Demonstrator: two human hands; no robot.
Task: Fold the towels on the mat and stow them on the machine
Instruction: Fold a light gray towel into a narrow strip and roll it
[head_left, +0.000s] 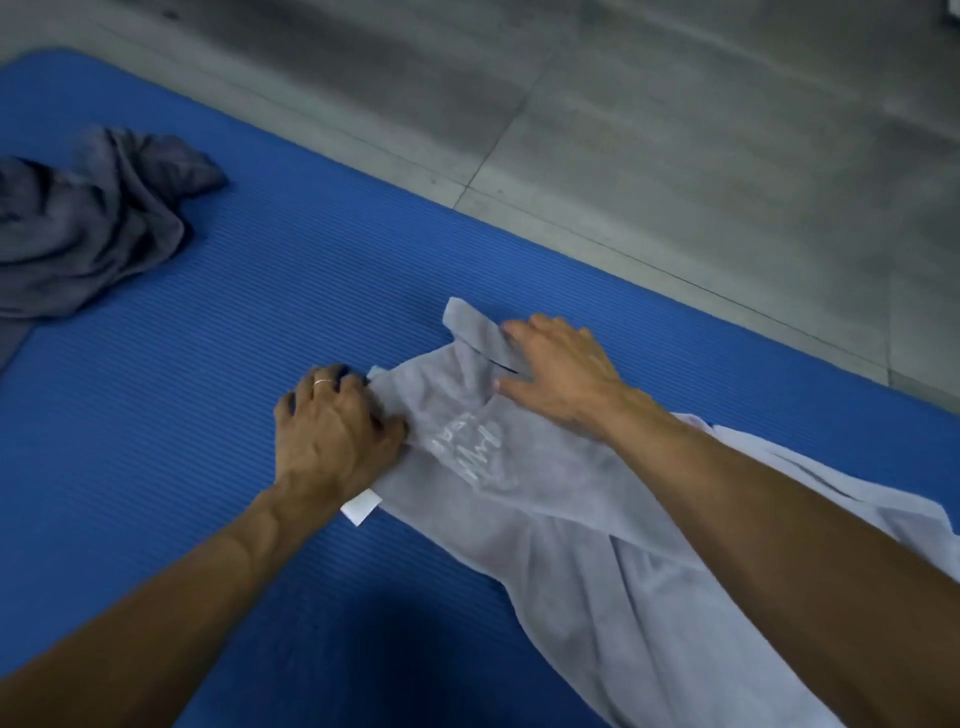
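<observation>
A light grey towel (566, 525) with white lettering and a white tag lies stretched across the blue ribbed mat (218, 415), running from the centre toward the lower right. My left hand (332, 431) grips the towel's near corner, fingers curled around the cloth. My right hand (561, 371) lies flat on the towel's far corner, fingers spread, pressing it onto the mat. A second, dark grey towel (88, 218) sits crumpled at the mat's left side. No machine is in view.
Grey tiled floor (675, 130) lies beyond the mat's far edge, which runs diagonally from upper left to right. Bare mat stretches between the two towels.
</observation>
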